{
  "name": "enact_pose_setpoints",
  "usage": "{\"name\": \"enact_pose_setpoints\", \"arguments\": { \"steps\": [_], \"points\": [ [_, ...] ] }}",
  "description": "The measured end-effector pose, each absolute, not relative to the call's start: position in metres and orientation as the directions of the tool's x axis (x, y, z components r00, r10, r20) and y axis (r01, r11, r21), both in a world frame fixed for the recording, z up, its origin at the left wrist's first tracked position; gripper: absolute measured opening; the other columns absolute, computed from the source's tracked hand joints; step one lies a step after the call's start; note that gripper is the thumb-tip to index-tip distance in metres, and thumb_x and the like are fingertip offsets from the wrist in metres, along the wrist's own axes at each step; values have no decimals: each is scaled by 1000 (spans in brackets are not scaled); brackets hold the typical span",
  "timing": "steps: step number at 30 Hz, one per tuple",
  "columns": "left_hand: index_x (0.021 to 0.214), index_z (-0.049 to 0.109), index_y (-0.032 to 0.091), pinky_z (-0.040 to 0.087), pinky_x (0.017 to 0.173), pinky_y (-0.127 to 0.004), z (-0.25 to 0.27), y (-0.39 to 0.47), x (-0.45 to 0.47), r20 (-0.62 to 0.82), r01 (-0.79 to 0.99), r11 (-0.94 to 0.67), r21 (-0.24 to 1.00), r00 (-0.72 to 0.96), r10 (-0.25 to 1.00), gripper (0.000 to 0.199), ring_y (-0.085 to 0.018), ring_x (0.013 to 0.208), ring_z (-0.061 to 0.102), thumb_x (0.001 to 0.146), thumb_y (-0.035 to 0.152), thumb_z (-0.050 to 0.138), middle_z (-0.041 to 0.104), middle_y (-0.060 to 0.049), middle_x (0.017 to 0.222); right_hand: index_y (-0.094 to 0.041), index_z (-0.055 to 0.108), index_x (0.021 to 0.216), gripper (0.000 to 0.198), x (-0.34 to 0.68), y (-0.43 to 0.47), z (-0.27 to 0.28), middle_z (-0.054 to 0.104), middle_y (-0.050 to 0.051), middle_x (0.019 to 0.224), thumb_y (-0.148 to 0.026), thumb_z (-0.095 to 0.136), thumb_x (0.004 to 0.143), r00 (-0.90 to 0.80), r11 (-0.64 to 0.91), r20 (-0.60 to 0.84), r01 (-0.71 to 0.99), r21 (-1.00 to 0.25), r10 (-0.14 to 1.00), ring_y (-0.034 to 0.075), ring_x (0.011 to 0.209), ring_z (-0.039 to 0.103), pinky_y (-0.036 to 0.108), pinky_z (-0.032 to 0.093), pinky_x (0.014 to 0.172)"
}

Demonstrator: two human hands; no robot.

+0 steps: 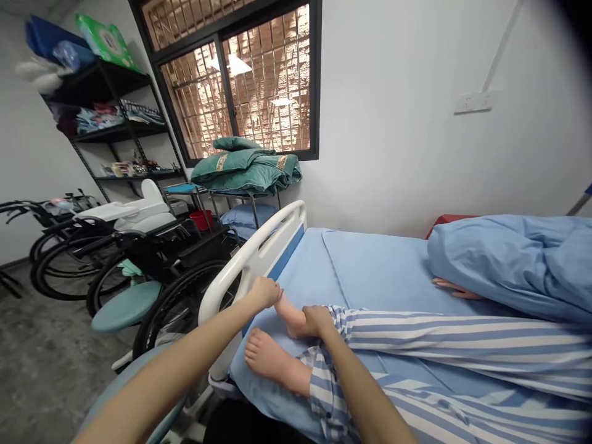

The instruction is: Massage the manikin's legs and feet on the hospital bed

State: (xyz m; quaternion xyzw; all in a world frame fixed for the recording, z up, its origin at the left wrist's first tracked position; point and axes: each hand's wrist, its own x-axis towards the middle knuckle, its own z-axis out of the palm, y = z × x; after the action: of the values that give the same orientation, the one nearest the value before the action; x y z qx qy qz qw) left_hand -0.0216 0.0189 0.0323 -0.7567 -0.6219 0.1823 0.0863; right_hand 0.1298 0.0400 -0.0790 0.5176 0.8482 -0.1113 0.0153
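Note:
A figure in blue-and-white striped trousers (416, 336) lies on the bed; its smooth feet look like a manikin's, though I cannot be sure. My left hand (266, 291) is closed around the toe end of the far foot (291, 316), covering its toes. Around the ankle of that same leg, by the trouser cuff, my right hand (317, 320) is wrapped. The near foot (268, 353) rests on the blue sheet with its toes showing, and neither hand touches it. A blue cover (509, 259) hides the upper body, with some fingers (457, 288) sticking out below it.
The bed's white end board (252, 246) rises beside my left hand. To the left stand wheelchairs (185, 265), a round blue-green stool seat (127, 305) and a black shelf rack (111, 123). Folded green quilts (250, 169) lie on a stand under the barred window.

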Motion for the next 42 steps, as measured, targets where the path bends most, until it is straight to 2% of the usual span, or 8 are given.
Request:
{"name": "enact_pose_setpoints", "arguments": {
  "steps": [4, 8, 17, 25, 32, 35, 37, 42],
  "points": [
    [94, 59, 16, 39, 69, -39, 39, 12, -21, -203, 917, -198, -346, 132, 970, 31, -25, 84, 54, 76, 28, 36, 60, -17, 91, -18, 57, 86, 56, 131, 36, -78, 63, 9, 79, -56, 60, 45, -428, 402, -154, 899, -172, 891, 24, 77, 58, 31, 41, 66],
    [91, 61, 12, 41, 66, -35, 23, 29, -6, -184, 920, -111, -377, 43, 982, 29, -23, 84, 55, 74, 20, 39, 60, -18, 90, -18, 57, 88, 65, 134, 36, -84, 63, 9, 83, -65, 54, 43, -478, 458, -89, 870, -181, 874, 26, 77, 58, 33, 42, 66],
    [65, 64, 4, 39, 50, -33, -19, 81, 13, -271, 900, 9, -436, -140, 952, 19, -25, 55, 58, 64, 15, 48, 58, -14, 51, -17, 55, 89, 68, 134, 42, -88, 62, 11, 84, -68, 51, 44, -496, 487, -53, 864, -126, 866, 26, 77, 58, 33, 42, 64],
    [73, 64, 6, 40, 56, -38, -45, 86, 17, -245, 936, -22, -351, -70, 967, 20, -27, 64, 58, 65, 16, 48, 61, -16, 62, -19, 53, 88, 58, 133, 46, -92, 62, 9, 83, -61, 54, 49, -514, 508, -72, 857, -83, 855, 25, 75, 58, 34, 41, 64],
    [78, 63, 9, 36, 69, -40, -37, 51, 28, -184, 947, -177, -268, 130, 974, 21, -25, 76, 56, 69, 15, 44, 62, -15, 74, -19, 53, 90, 50, 133, 41, -88, 62, 9, 84, -53, 54, 54, -508, 502, -66, 861, -83, 859, 25, 77, 58, 33, 40, 66],
    [89, 59, 15, 34, 78, -36, -35, 5, 31, -89, 929, -323, -179, 312, 946, 26, -21, 86, 52, 73, 22, 40, 60, -11, 88, -19, 53, 90, 44, 134, 39, -87, 62, 9, 83, -50, 51, 59, -524, 517, -37, 848, -119, 851, 24, 77, 58, 33, 41, 66],
    [95, 56, 18, 32, 83, -34, -30, -29, 25, 73, 906, -409, -110, 418, 906, 29, -19, 92, 48, 75, 22, 36, 56, -10, 98, -18, 53, 92, 49, 134, 38, -87, 62, 9, 83, -54, 49, 59, -524, 515, -41, 846, -136, 850, 25, 78, 57, 33, 40, 67],
    [89, 56, 21, 27, 89, -35, -6, -79, -14, 267, 941, -320, -106, 337, 903, 27, -19, 97, 43, 76, 23, 32, 55, -6, 97, -16, 53, 93, 68, 135, 33, -82, 61, 11, 85, -68, 47, 49, -478, 464, -76, 873, -151, 875, 26, 80, 57, 33, 40, 69]
  ]
}}
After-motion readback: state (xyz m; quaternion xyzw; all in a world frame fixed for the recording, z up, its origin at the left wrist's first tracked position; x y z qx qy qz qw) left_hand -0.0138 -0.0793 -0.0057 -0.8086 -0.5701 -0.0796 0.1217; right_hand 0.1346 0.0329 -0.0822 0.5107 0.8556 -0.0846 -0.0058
